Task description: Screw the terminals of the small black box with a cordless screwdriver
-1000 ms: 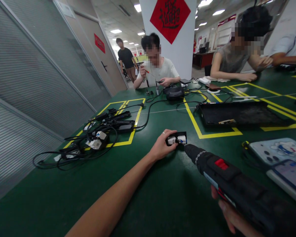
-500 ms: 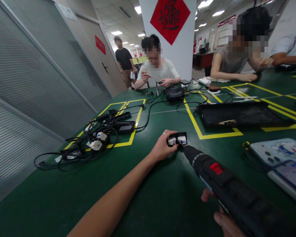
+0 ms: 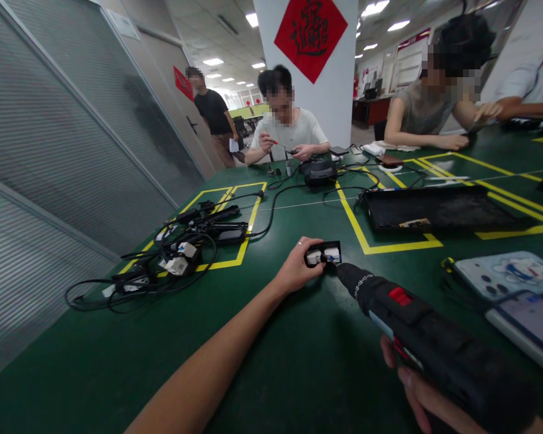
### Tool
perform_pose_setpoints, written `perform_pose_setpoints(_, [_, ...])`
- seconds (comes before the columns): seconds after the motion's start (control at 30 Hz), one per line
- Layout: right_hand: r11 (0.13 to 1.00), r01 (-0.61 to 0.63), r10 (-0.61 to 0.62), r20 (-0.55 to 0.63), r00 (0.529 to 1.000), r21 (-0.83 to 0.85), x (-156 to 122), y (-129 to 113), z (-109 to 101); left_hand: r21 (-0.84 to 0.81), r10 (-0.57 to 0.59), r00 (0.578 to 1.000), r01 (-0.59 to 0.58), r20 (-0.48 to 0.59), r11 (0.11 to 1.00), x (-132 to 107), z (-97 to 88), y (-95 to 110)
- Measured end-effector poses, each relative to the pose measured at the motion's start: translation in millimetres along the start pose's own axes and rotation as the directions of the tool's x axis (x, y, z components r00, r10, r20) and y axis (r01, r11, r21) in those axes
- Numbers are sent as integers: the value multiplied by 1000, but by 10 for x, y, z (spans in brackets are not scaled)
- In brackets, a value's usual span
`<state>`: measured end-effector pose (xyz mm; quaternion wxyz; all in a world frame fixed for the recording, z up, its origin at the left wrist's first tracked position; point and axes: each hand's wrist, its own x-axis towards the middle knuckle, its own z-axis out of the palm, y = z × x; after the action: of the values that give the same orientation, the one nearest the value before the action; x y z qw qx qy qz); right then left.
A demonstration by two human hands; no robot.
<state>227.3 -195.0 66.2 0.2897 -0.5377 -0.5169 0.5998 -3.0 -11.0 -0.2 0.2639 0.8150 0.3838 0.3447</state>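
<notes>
Sprawling near the left edge of the green-topped bench (image 3: 298,367), a tangle of black cables and adapters (image 3: 230,234) lies over a yellow tape outline, with white cube-shaped plugs (image 3: 176,265) at its near side. At the bench's far edge sits a co-worker in a pale short-sleeved T-shirt (image 3: 305,126), holding a slim tool with a red-orange handle (image 3: 273,142).

Well in from every visible edge, the left hand (image 3: 296,265) pinches a small black open-fronted rectangular box (image 3: 339,250). Its thumb presses the near side and its fingers the far side; the left end sits inside that grip, while the right end juts past the fingertips. White blocks (image 3: 332,254) show in the opening.

Just right of them, the nose of a bulky black power drill with a red switch (image 3: 411,325) points into the box, its bit by the gap between the blocks; whether the tip touches anything I cannot tell. The right hand (image 3: 429,396) holds the drill from beneath, fingers curled, though the body hides most of the grip.

Beyond the drill, towards the far edge, lies a long, shallow black tray (image 3: 479,208). Furthest right, a phone in a pale blue cartoon-printed case (image 3: 502,274) adjoins a second, screen-up phone (image 3: 529,319).
</notes>
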Motion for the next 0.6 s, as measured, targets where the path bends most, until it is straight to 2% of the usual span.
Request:
perform_pose_setpoints(0.2, [995,103,-103,55,993,9,106,-17,-86,29,6,999,-5,-32,1000,98,-7,-80])
perform_pose_setpoints(0.47, [995,57,-51,80,996,-80,124,-40,-50,45,9,999,-8,-36,999,133,-52,-116])
perform_pose_setpoints(0.6, [998,51,-48,77,996,-41,117,-38,-11,41,14,999,-12,-33,999,131,-43,-132])
